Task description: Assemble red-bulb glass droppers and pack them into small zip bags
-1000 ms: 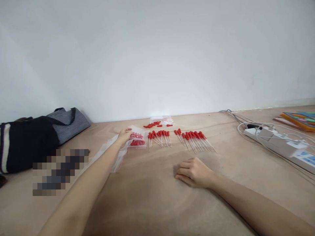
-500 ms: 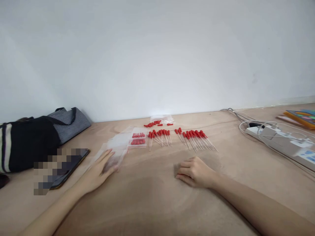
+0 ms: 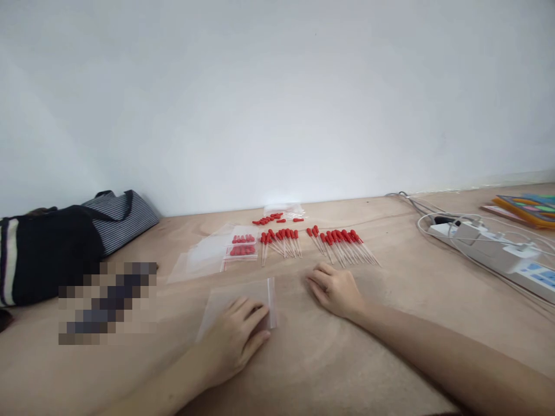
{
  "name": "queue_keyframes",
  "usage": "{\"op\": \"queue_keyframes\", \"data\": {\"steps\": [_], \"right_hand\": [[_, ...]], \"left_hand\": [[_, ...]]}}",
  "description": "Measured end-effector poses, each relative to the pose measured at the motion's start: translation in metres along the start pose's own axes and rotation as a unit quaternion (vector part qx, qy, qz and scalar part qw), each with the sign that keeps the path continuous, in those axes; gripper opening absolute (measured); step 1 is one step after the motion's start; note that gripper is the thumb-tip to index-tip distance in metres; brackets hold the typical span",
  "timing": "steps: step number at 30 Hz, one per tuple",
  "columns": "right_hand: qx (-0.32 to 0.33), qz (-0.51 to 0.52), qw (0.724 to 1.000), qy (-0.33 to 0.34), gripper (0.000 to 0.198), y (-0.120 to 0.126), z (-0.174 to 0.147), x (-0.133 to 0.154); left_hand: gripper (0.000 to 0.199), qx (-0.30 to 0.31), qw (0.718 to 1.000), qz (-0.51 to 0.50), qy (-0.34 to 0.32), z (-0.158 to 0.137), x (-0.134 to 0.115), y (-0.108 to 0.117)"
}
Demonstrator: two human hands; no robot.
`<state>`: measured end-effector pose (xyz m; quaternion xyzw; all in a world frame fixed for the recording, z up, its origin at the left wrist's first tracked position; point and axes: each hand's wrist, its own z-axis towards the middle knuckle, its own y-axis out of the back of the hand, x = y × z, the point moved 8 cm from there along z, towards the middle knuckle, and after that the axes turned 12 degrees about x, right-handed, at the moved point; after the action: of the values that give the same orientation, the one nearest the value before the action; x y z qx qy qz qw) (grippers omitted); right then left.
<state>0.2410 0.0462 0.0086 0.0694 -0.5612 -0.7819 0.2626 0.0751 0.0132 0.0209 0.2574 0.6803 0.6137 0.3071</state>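
Note:
My left hand lies over a clear zip bag on the table, fingers stretched across it and thumb apart. The bag's zip strip shows just beyond the fingertips. My right hand rests on the table with its fingers curled closed, nothing visible in them. Just beyond it lies a fan of droppers with red bulbs and thin clear stems. A second group of droppers lies to its left. More flat zip bags are spread at the left, beside bags holding red bulbs.
Loose red bulbs and a clear bag with stems lie near the wall. At right stands a white power strip with cables. A black bag and a blurred-out patch are at left.
My left hand has moved right and nearer to me, bringing one zip bag away from the spread bags. My right hand has shifted slightly farther off and left, still curled.

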Motion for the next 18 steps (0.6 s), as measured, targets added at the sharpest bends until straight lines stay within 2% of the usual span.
{"op": "queue_keyframes", "data": {"steps": [2,4,7,9,13,18], "right_hand": [[0.017,0.0,0.999,-0.039,0.023,-0.004,0.01,-0.007],[0.041,0.009,0.995,-0.093,0.023,-0.006,0.024,-0.016],[0.072,0.052,0.974,-0.208,0.022,-0.009,0.048,-0.037],[0.08,0.065,0.962,-0.253,0.022,-0.011,0.068,-0.045],[0.102,0.078,0.944,-0.305,0.026,-0.022,0.105,-0.051],[0.122,0.085,0.931,-0.332,0.033,-0.032,0.131,-0.044]], "left_hand": [[0.029,0.002,0.999,-0.018,-0.03,0.017,-0.007,0.0],[0.039,-0.001,0.999,-0.039,-0.031,0.026,-0.003,0.0],[0.059,0.012,0.997,-0.07,0.016,0.032,0.013,-0.005],[0.068,0.046,0.994,-0.09,0.048,0.033,0.021,-0.012],[0.076,0.101,0.986,-0.121,0.055,0.041,0.018,-0.022],[0.078,0.075,0.987,-0.141,0.034,0.049,0.017,-0.025]]}}
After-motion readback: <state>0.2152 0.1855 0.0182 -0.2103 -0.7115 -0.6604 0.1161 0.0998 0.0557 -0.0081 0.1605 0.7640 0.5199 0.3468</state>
